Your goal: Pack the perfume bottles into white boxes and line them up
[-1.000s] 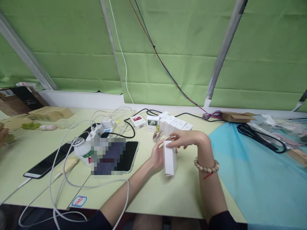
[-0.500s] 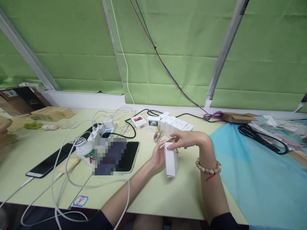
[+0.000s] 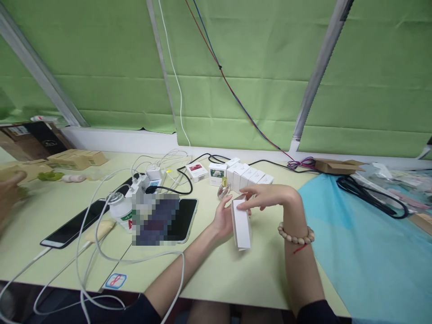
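A small white carton (image 3: 242, 229) stands tilted above the table in front of me, its lower end flap slightly open. My left hand (image 3: 222, 221) is closed round its left and far side, with the thumb up by the top edge. From the right, my right hand (image 3: 272, 197) bends over the top, fingers gripping the upper end; some fingertips are hidden behind the carton. Just beyond stands a glass perfume bottle (image 3: 222, 191) with a gold cap. Behind it are a white box with a flower picture (image 3: 217, 173) and a row of plain white boxes (image 3: 248, 175).
Left of my hands lie a dark phone (image 3: 187, 218), a white jar (image 3: 120, 211), a tablet (image 3: 72, 225) and looping white cables. A blue sheet (image 3: 357, 243) covers the right side with a black cable (image 3: 371, 195). Another person's hand (image 3: 11, 184) shows at the far left.
The carton's lower end has swung slightly to the right, showing more of its front face. Both my hands keep nearly the same hold. The whole view has shifted a little.
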Demonstrator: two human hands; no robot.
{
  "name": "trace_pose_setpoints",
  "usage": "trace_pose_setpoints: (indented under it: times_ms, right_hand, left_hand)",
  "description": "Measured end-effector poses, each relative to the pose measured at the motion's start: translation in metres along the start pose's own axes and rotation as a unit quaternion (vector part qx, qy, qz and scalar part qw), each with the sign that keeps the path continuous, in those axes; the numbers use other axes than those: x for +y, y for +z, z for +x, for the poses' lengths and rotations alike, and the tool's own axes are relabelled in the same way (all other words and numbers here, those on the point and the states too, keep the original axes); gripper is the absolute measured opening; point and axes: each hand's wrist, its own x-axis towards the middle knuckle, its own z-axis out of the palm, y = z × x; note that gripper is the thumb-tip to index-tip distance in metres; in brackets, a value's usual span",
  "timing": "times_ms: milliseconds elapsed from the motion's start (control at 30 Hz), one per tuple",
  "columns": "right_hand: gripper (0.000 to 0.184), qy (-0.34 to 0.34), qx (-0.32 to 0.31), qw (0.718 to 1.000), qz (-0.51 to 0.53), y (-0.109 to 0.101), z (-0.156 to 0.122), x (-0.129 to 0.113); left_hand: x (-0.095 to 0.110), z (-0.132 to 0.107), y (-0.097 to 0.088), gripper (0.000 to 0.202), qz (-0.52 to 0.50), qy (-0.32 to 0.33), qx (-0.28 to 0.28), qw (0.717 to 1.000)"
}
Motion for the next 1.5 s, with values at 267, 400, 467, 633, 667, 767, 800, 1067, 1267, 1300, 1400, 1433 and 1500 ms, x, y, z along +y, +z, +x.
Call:
trace_pose_setpoints:
  times_ms: [267, 400, 467, 633, 667, 767, 800, 1067, 1267, 1300, 1400, 1433, 1500]
  right_hand:
    - [0.089, 0.046, 0.013, 0.999, -0.008, 0.004, 0.011, -0.001]
    - [0.072, 0.043, 0.006, 0.999, -0.028, 0.005, 0.010, -0.005]
    - [0.069, 0.041, 0.006, 0.999, -0.027, 0.004, 0.007, -0.007]
    - [0.077, 0.040, 0.011, 0.999, -0.018, 0.003, 0.000, -0.007]
    - [0.076, 0.039, 0.014, 0.999, -0.019, 0.002, 0.001, -0.006]
    - [0.072, 0.043, 0.018, 0.999, -0.019, 0.002, 0.003, -0.004]
    - [0.071, 0.043, 0.019, 0.999, -0.018, 0.002, 0.004, -0.003]
    - [0.058, 0.009, 0.004, 0.999, -0.032, 0.000, 0.002, -0.002]
    - [0.056, 0.048, 0.039, 0.995, -0.071, 0.004, 0.009, -0.005]
    - [0.055, 0.051, 0.040, 0.995, -0.077, 0.005, 0.011, -0.006]
    - [0.050, 0.050, 0.036, 0.994, -0.089, 0.007, 0.013, -0.009]
    - [0.049, 0.047, 0.034, 0.994, -0.088, 0.006, 0.013, -0.010]
    - [0.049, 0.036, 0.029, 0.996, -0.077, 0.005, 0.010, -0.010]
  left_hand:
    - [0.000, -0.001, 0.004, 0.057, 0.025, -0.009, 0.018, 0.999]
    - [-0.001, 0.001, 0.003, 0.046, 0.001, -0.009, 0.040, 0.999]
    - [-0.001, 0.003, 0.002, 0.042, -0.016, -0.006, 0.040, 0.999]
    - [0.001, 0.002, 0.004, 0.044, -0.033, -0.016, 0.022, 0.999]
    - [0.001, 0.002, 0.004, 0.044, -0.037, -0.016, 0.024, 0.999]
    - [0.002, 0.001, 0.006, 0.046, -0.052, -0.014, 0.026, 0.998]
    - [0.002, 0.001, 0.006, 0.046, -0.056, -0.012, 0.027, 0.998]
    - [0.001, 0.002, 0.005, 0.042, -0.059, -0.015, 0.037, 0.997]
    - [0.000, 0.000, 0.012, 0.031, -0.047, 0.006, 0.049, 0.998]
    - [0.000, 0.000, 0.012, 0.031, -0.043, 0.009, 0.053, 0.998]
    - [-0.001, 0.001, 0.009, 0.031, -0.033, 0.011, 0.057, 0.998]
    - [-0.001, 0.001, 0.009, 0.031, -0.031, 0.009, 0.056, 0.998]
    - [-0.001, 0.001, 0.007, 0.031, -0.030, 0.006, 0.048, 0.998]
